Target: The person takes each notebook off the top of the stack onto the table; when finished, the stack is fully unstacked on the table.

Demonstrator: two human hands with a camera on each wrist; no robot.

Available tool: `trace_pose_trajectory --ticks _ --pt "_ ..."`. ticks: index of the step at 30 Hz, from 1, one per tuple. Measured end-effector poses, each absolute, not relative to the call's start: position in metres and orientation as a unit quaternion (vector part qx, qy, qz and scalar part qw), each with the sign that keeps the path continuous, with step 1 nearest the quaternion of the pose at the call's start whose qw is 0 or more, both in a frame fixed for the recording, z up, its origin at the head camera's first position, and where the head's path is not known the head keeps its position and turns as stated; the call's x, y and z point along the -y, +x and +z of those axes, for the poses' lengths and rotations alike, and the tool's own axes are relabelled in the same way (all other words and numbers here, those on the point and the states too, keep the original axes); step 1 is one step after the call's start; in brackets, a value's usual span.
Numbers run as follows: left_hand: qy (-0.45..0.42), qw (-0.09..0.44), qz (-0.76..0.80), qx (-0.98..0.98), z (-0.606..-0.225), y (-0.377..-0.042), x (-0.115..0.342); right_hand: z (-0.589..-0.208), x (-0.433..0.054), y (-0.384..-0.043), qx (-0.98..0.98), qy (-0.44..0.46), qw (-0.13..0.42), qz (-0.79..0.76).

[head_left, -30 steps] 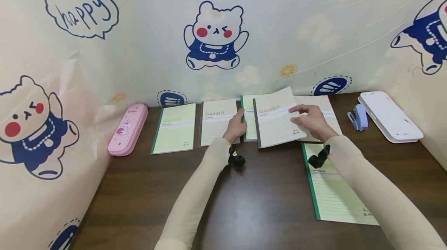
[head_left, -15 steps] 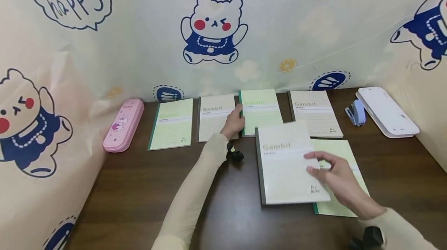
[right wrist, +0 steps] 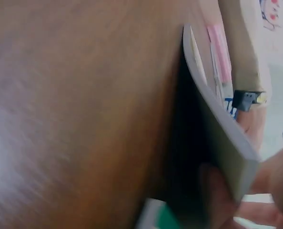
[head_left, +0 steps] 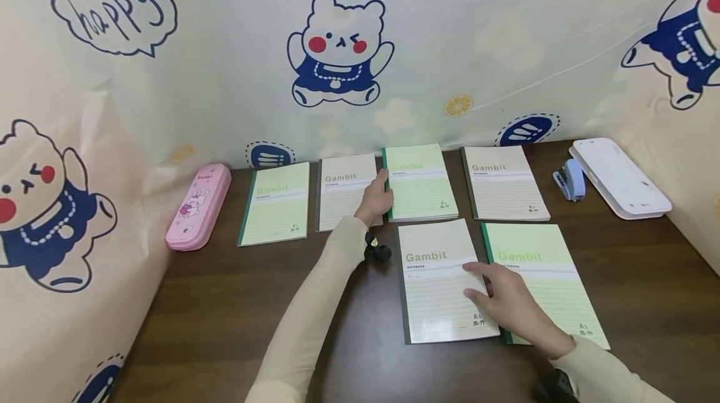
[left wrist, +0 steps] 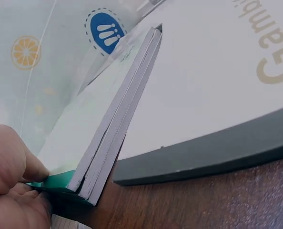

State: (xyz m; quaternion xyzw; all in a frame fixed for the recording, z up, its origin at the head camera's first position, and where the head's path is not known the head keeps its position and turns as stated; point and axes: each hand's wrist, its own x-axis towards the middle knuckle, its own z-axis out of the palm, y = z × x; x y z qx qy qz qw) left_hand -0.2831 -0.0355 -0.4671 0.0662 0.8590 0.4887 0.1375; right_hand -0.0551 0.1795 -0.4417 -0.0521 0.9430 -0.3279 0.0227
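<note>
My right hand [head_left: 517, 306] pinches the right edge of a grey-spined Gambit notebook [head_left: 435, 303] in the head view. The right wrist view shows that notebook [right wrist: 222, 119] tilted, its near edge raised and fingers beneath it. It overlaps the left edge of a green notebook [head_left: 542, 265] on the table. Farther back, my left hand [head_left: 375, 198] pinches the green spine of stacked green notebooks [head_left: 422, 187], also seen edge-on as a stack [left wrist: 94, 152] in the left wrist view. That hand partly covers another grey-spined notebook [head_left: 343, 187].
Along the wall stand a pink pencil case [head_left: 198, 206], a green notebook [head_left: 275, 206] and a grey-spined notebook [head_left: 503, 187]. A blue stapler [head_left: 570, 179] and a white case [head_left: 621, 178] lie at the right. Brown table surface [head_left: 253, 303] shows at the front left.
My right hand has brought the grey-spined notebook from over the green stack toward me, down beside the front green notebook. The left hand stays at the green stack's spine.
</note>
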Motion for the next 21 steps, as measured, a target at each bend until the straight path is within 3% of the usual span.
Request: trace_pose_trajectory --ticks 9,16,21 --pt "0.066 0.137 0.489 -0.859 -0.468 -0.283 0.038 -0.438 -0.175 -0.057 -0.977 -0.101 0.018 -0.189" --pt "0.071 0.139 0.491 -0.857 -0.469 -0.282 0.037 -0.422 -0.176 -0.065 -0.981 -0.115 0.054 -0.149" --pt "0.069 0.136 0.494 -0.856 -0.467 -0.282 0.036 -0.405 -0.184 -0.115 -0.964 -0.187 -0.022 -0.189"
